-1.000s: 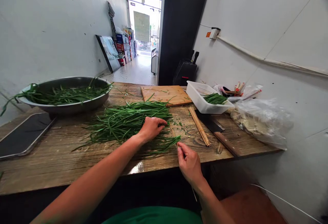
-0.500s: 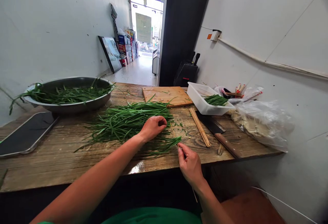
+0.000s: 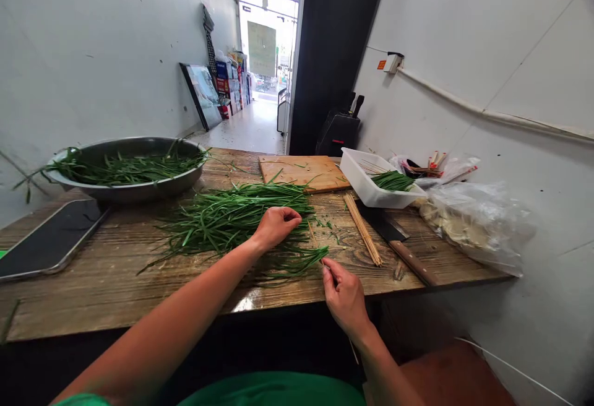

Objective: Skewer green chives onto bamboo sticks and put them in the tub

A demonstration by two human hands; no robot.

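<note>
My right hand [image 3: 344, 294] is closed around a thin bamboo skewer [image 3: 354, 351], whose lower end sticks out below the wrist. Its upper part passes through the cut ends of several green garlic chives [image 3: 309, 260], which trail left across the table. Over the right end of a loose heap of chives [image 3: 232, 217] is my left hand [image 3: 278, 226], thumb and fingers pinched together. Whatever lies between those fingertips is too small or hidden to make out.
A bundle of skewers [image 3: 362, 229] lies beside a cleaver [image 3: 408, 260]. A white tub [image 3: 359, 174] holds skewered chives. Behind the heap is a cutting board [image 3: 304, 172]. A metal basin [image 3: 134, 190] of chives and a phone [image 3: 55, 239] are at left, plastic bags [image 3: 473, 226] at right.
My left thumb and fingertips have closed from a rounded loop into a tighter pinch. My right hand keeps its hold on the skewer almost unmoved. The view has shifted slightly.
</note>
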